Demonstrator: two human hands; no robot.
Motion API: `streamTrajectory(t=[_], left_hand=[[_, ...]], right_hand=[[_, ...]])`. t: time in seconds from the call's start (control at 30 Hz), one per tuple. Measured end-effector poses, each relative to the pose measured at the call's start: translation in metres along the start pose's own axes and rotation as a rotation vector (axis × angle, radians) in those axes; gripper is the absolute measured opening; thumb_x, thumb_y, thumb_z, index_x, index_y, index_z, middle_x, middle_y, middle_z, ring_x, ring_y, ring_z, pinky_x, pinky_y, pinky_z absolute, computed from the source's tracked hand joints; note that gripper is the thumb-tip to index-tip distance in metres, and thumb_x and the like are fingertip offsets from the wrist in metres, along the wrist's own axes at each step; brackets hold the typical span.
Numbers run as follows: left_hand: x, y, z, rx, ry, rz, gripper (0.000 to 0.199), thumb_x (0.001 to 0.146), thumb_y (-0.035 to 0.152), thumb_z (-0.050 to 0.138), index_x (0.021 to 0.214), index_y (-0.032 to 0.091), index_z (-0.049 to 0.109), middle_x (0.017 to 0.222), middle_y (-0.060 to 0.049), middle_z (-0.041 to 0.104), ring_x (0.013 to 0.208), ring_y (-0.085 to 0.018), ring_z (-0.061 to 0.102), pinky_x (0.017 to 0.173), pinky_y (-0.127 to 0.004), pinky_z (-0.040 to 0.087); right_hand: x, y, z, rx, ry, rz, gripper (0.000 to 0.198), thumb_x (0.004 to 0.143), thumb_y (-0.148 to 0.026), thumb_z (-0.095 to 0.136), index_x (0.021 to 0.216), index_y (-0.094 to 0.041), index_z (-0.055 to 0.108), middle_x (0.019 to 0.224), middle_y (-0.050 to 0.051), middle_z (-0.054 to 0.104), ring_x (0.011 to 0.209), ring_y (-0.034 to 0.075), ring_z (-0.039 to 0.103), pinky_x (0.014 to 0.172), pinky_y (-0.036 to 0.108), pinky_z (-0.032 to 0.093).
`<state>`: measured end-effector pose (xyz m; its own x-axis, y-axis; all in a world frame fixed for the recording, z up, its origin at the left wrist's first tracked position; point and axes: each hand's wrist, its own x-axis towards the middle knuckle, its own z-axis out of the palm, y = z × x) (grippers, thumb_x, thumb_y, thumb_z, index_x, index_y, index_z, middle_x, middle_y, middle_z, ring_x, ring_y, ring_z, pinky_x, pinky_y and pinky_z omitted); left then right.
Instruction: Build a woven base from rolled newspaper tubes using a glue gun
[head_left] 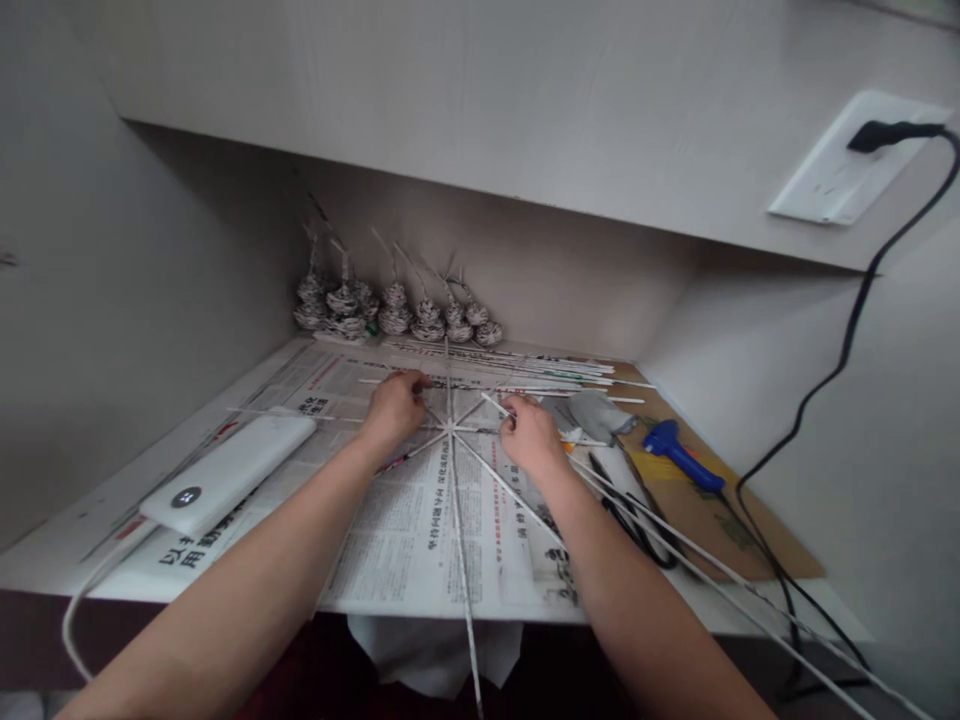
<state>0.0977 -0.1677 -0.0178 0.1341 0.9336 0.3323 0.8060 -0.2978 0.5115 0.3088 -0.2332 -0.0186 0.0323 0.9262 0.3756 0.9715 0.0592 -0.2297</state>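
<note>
Several thin rolled newspaper sticks cross like spokes at a centre (450, 430) on the spread newspaper (401, 540). My left hand (397, 408) is on the left of the crossing, fingers curled round the end of an upper-left spoke; its fingertips are partly hidden. To the right, my right hand (531, 430) pinches a white paper stick (491, 402), whose tip points up and left past the fingers. Long paper sticks (675, 540) run from beneath the right forearm to the lower right. One long spoke (463, 570) reaches over the table's front edge.
Gourd-shaped woven paper pieces (395, 308) stand along the back wall. Loose paper sticks (525, 368) lie before them. A blue glue gun (682, 455) rests on cardboard (750, 530), its black cord (847, 330) near a wall socket (855, 165). A white power bank (232, 470) lies left.
</note>
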Motion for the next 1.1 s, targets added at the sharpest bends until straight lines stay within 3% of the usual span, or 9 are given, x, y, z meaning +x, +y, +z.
streamTrajectory(t=[0.1, 0.23, 0.33, 0.47, 0.6, 0.77, 0.87, 0.97, 1.1], left_hand=[[-0.003, 0.007, -0.002, 0.145, -0.057, -0.048, 0.022, 0.079, 0.034, 0.051, 0.087, 0.025, 0.07, 0.086, -0.005, 0.072, 0.095, -0.028, 0.06, 0.085, -0.04, 0.039], [-0.006, 0.014, -0.003, 0.263, -0.193, -0.039, 0.046, 0.08, 0.057, 0.043, 0.073, 0.021, 0.07, 0.077, -0.011, 0.071, 0.083, -0.029, 0.064, 0.081, -0.041, 0.04], [-0.008, 0.014, 0.001, 0.248, -0.245, -0.026, 0.05, 0.078, 0.063, 0.043, 0.073, 0.021, 0.07, 0.077, -0.012, 0.071, 0.079, -0.029, 0.065, 0.072, -0.035, 0.042], [-0.008, 0.009, 0.009, 0.169, -0.271, -0.017, 0.04, 0.072, 0.06, 0.055, 0.077, 0.022, 0.069, 0.081, -0.01, 0.071, 0.078, -0.025, 0.065, 0.061, -0.028, 0.04], [-0.011, 0.009, 0.014, 0.156, -0.262, 0.011, 0.037, 0.075, 0.056, 0.055, 0.076, 0.021, 0.067, 0.079, -0.009, 0.07, 0.077, -0.024, 0.064, 0.061, -0.028, 0.04], [-0.016, 0.013, 0.019, 0.0, -0.1, 0.255, 0.023, 0.081, 0.039, 0.057, 0.092, 0.021, 0.066, 0.094, -0.008, 0.067, 0.089, -0.021, 0.06, 0.078, -0.028, 0.043], [-0.015, 0.013, 0.025, -0.086, -0.132, 0.376, 0.024, 0.083, 0.035, 0.055, 0.096, 0.02, 0.068, 0.099, -0.009, 0.064, 0.098, -0.021, 0.057, 0.088, -0.028, 0.042], [-0.013, 0.01, 0.03, -0.091, -0.184, 0.376, 0.026, 0.083, 0.039, 0.057, 0.095, 0.02, 0.07, 0.097, -0.009, 0.063, 0.097, -0.022, 0.057, 0.088, -0.029, 0.042], [-0.013, 0.009, 0.032, -0.104, -0.214, 0.353, 0.025, 0.08, 0.038, 0.06, 0.094, 0.02, 0.07, 0.097, -0.008, 0.064, 0.095, -0.021, 0.057, 0.084, -0.027, 0.043]], right_hand=[[0.001, 0.003, 0.001, 0.03, -0.011, -0.016, 0.031, 0.078, -0.01, 0.046, 0.103, -0.02, 0.063, 0.098, 0.006, 0.067, 0.091, 0.019, 0.061, 0.08, 0.025, 0.041], [0.002, 0.006, 0.003, 0.07, -0.028, -0.001, 0.03, 0.083, -0.015, 0.047, 0.107, -0.022, 0.061, 0.098, 0.004, 0.069, 0.091, 0.019, 0.062, 0.079, 0.026, 0.042], [0.002, 0.007, 0.003, 0.07, -0.013, 0.019, 0.029, 0.084, -0.021, 0.05, 0.111, -0.022, 0.06, 0.098, 0.004, 0.069, 0.089, 0.019, 0.062, 0.079, 0.026, 0.042], [0.001, 0.011, 0.003, 0.019, -0.024, 0.066, 0.029, 0.084, -0.031, 0.054, 0.11, -0.02, 0.061, 0.101, 0.007, 0.068, 0.092, 0.02, 0.062, 0.079, 0.027, 0.043], [0.002, 0.017, 0.005, 0.006, -0.078, 0.09, 0.023, 0.082, -0.034, 0.057, 0.098, -0.02, 0.066, 0.098, 0.007, 0.069, 0.092, 0.019, 0.062, 0.08, 0.027, 0.042], [-0.004, 0.019, -0.003, -0.016, -0.08, 0.121, 0.024, 0.077, -0.029, 0.061, 0.098, -0.019, 0.067, 0.099, 0.008, 0.069, 0.094, 0.02, 0.06, 0.083, 0.028, 0.041], [-0.017, 0.022, -0.016, -0.093, -0.042, 0.139, 0.027, 0.076, -0.034, 0.062, 0.098, -0.018, 0.066, 0.099, 0.009, 0.068, 0.097, 0.022, 0.058, 0.086, 0.031, 0.039], [-0.039, 0.033, -0.033, -0.162, -0.008, 0.155, 0.024, 0.079, -0.035, 0.058, 0.094, -0.018, 0.066, 0.094, 0.009, 0.068, 0.092, 0.023, 0.058, 0.083, 0.031, 0.039], [-0.067, 0.054, -0.05, -0.158, -0.058, 0.203, 0.016, 0.079, -0.031, 0.058, 0.082, -0.019, 0.067, 0.085, 0.007, 0.069, 0.083, 0.02, 0.06, 0.075, 0.028, 0.039]])
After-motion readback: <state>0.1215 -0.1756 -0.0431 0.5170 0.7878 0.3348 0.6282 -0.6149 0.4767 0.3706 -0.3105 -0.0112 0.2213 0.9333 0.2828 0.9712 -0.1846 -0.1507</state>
